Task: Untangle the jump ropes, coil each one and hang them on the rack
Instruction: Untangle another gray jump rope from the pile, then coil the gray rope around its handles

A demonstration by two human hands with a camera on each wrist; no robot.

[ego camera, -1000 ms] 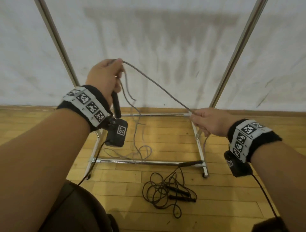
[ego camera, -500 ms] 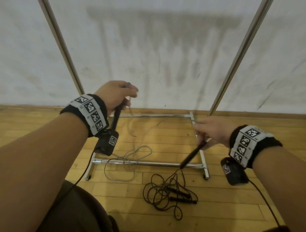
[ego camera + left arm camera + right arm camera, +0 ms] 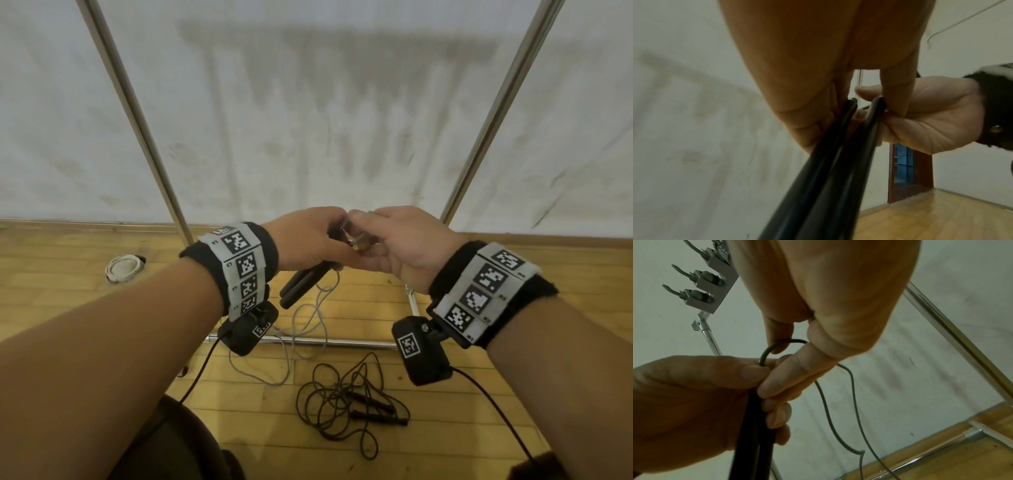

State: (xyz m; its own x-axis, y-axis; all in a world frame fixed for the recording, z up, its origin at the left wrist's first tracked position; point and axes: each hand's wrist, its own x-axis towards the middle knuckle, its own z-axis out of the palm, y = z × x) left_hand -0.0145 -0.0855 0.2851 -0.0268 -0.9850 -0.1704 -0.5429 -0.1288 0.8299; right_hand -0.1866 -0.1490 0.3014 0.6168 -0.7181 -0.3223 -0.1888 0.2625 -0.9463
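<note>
Grey jump rope handles pinched together between both hands

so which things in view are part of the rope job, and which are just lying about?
Job:
- grey rope, its two black handles held together in the left hand
- right hand, pinching the cord at the handle tops
- black rope, tangled on the floor
- rack with hooks

Lying about:
- white ring-shaped thing on the floor, unclear what

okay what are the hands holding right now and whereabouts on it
The left hand grips the two black handles of the grey jump rope together near their upper ends. The right hand pinches the cord just above the handle tops.
</note>
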